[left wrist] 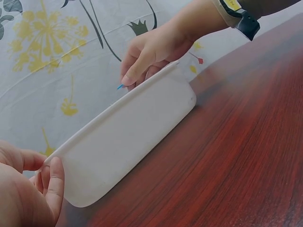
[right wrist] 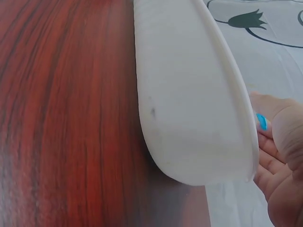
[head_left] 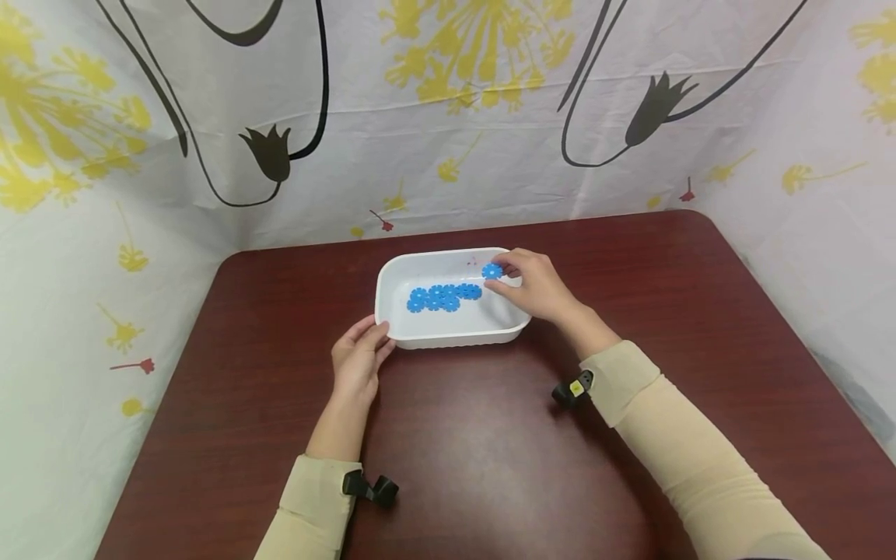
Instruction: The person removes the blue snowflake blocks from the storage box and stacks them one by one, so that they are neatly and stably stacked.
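A white plastic tray (head_left: 455, 340) with raised walls stands on the table. My left hand (head_left: 357, 362) grips its near left corner, and the left wrist view shows fingers of that hand (left wrist: 28, 189) at the rim. Over the tray's right end, my right hand (head_left: 535, 286) pinches a blue notched disc (head_left: 492, 271) between thumb and fingers. Only a sliver of that disc (right wrist: 261, 121) shows in the right wrist view. Several more blue notched discs (head_left: 435, 295) lie bunched on the tray floor, some overlapping. The tray wall hides them from both wrist views.
The dark red wooden table (head_left: 462, 443) reaches back to a white hanging cloth (head_left: 476, 179) printed with yellow and grey flowers. This cloth also hangs along the left and right sides. Black devices (head_left: 371, 488) are strapped at both sleeve cuffs.
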Demonstrator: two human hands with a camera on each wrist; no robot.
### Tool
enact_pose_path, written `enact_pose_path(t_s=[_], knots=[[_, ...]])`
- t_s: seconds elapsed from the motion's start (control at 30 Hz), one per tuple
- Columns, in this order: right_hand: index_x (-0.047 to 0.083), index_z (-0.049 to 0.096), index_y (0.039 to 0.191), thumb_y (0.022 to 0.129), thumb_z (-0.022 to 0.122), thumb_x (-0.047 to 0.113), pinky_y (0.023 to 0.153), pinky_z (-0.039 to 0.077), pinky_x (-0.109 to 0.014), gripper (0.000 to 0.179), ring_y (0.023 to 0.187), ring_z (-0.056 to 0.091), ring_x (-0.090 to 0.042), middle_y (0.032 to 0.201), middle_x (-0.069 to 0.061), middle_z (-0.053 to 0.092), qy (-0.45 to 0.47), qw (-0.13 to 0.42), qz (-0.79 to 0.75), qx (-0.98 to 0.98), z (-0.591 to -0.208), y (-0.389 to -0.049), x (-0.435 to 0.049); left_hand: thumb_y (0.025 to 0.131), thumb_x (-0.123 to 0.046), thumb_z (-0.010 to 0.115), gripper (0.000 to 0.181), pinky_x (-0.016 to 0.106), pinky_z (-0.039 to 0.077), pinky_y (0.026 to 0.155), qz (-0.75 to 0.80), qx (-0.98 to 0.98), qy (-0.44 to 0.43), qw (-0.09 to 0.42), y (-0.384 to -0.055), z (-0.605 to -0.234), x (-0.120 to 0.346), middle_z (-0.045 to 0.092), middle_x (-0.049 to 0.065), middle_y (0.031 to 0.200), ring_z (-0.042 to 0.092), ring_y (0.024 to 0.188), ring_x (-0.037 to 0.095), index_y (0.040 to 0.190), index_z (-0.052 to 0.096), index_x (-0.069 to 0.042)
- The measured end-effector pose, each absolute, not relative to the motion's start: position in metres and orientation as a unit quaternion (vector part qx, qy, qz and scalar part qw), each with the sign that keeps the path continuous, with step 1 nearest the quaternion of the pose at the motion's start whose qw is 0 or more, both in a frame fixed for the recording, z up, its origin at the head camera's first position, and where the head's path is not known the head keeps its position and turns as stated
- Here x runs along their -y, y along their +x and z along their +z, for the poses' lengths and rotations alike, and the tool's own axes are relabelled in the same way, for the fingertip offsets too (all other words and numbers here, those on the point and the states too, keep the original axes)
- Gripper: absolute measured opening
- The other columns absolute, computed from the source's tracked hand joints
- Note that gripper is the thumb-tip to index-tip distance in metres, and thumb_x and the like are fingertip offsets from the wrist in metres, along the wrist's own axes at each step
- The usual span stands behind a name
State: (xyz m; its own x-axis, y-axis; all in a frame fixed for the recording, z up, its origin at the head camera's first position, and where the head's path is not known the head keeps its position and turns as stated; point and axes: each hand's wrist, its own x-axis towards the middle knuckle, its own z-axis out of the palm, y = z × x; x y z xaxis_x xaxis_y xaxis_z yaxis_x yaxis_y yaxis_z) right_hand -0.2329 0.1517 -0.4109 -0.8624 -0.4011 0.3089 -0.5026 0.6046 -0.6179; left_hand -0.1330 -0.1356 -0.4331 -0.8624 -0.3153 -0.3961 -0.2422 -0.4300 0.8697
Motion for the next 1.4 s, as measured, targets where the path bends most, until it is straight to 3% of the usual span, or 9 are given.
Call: enact_pose_path(t_s=[0.2, 0.4, 0.63, 1.4], knots=[[-0.002, 0.069, 0.119, 0.088, 0.081, 0.020, 0.088, 0.061, -0.045, 0.040, 0.096, 0.068, -0.031, 0.104, -0.015, 0.068, 0.235, 0.085, 0.373, 0.894, -0.409, -0.231, -0.159, 0.093, 0.000, 0.070, 0.039, 0.029, 0.063, 0.084, -0.804, 0.532, 0.263, 0.022, -0.132, -0.434, 0.136, 0.062, 0.009, 0.105, 0.065, 0.095, 0.022, 0.131, 0.061, 0.003], [-0.002, 0.069, 0.119, 0.088, 0.081, 0.019, 0.080, 0.062, -0.045, 0.039, 0.093, 0.068, -0.030, 0.105, -0.016, 0.067, 0.224, 0.105, 0.373, 0.894, -0.411, -0.231, -0.167, 0.093, 0.000, 0.070, 0.039, 0.028, 0.063, 0.083, -0.806, 0.530, 0.263, 0.023, -0.133, -0.435, 0.136, 0.062, 0.009, 0.104, 0.065, 0.092, 0.020, 0.130, 0.061, 0.003], [-0.002, 0.067, 0.117, 0.088, 0.081, 0.018, 0.085, 0.063, -0.045, 0.037, 0.094, 0.069, -0.030, 0.104, -0.014, 0.066, 0.211, 0.114, 0.379, 0.894, -0.415, -0.232, -0.178, 0.093, 0.000, 0.070, 0.040, 0.029, 0.063, 0.084, -0.804, 0.532, 0.264, 0.022, -0.132, -0.434, 0.136, 0.061, 0.010, 0.105, 0.065, 0.091, 0.020, 0.131, 0.061, 0.003], [-0.002, 0.068, 0.116, 0.089, 0.080, 0.018, 0.085, 0.062, -0.047, 0.036, 0.095, 0.071, -0.033, 0.106, -0.015, 0.066, 0.179, 0.113, 0.390, 0.896, -0.430, -0.232, -0.209, 0.093, -0.001, 0.071, 0.039, 0.029, 0.063, 0.083, -0.804, 0.533, 0.262, 0.022, -0.132, -0.434, 0.136, 0.062, 0.009, 0.103, 0.066, 0.085, 0.016, 0.130, 0.061, 0.001]])
